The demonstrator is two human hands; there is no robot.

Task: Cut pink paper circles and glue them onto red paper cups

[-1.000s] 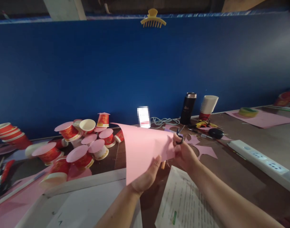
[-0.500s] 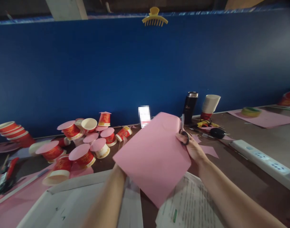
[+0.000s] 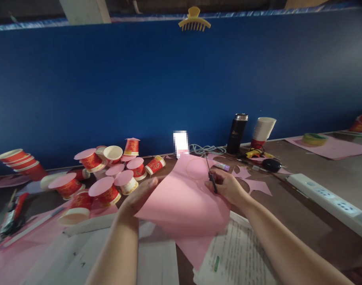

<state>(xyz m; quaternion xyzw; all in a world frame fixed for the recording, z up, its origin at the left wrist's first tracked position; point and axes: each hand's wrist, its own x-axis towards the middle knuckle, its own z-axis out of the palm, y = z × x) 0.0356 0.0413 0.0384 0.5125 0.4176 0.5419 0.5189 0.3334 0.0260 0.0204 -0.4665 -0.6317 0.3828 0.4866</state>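
A pink sheet of paper [image 3: 183, 202] with a circle drawn near its far edge is held up in front of me. My left hand [image 3: 139, 194] grips its left side, thumb on top and the other fingers hidden beneath. In my right hand [image 3: 226, 184] is a pair of scissors [image 3: 212, 183] with dark handles, its blades pointing away from me at the sheet's right edge, close to the drawn circle. Several red paper cups, many topped with pink paper discs [image 3: 101, 187], stand or lie to the left.
Pink offcuts [image 3: 258, 186], a glue stick [image 3: 221, 166], a black flask [image 3: 237, 133], stacked cups [image 3: 263, 130] and a computer mouse [image 3: 271, 165] lie ahead and right. A white power strip [image 3: 329, 198] runs along the right. Printed papers [image 3: 237, 249] lie below the sheet. A blue partition [image 3: 181, 79] stands behind.
The sheet has tipped down and bends now, showing the drawn circle more clearly. My right hand with the scissors has moved left and slightly nearer. My left hand has shifted left and up.
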